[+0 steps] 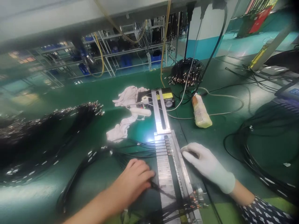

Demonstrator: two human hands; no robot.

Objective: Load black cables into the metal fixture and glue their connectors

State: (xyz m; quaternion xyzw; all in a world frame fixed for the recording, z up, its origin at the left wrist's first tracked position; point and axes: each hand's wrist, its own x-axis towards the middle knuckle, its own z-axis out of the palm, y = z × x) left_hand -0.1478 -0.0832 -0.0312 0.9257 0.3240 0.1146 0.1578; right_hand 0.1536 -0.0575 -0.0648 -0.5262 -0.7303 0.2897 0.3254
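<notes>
My left hand (136, 177) is bare, its fingers curled round a thin black cable (161, 189) beside a slotted metal fixture (164, 169). Several black cables lie across the fixture's upper slots, their small metal ends (168, 147) lined up along a groove. On the other side, my right hand (207, 163) wears a white glove. Its fingertips are at the edge of the long metal rail (181, 165), thumb and forefinger apart, with nothing visible between them. Closer to me, a blurred bunch of cable ends (197, 199) crosses the fixture's lower part.
Black cable bundles lie at left (77, 124), right (249, 168) and at the back (187, 71). Behind the fixture are a black box (169, 99), white gloves (128, 96) and a corded, wrapped tool (201, 113). A grey beam (70, 18) spans overhead.
</notes>
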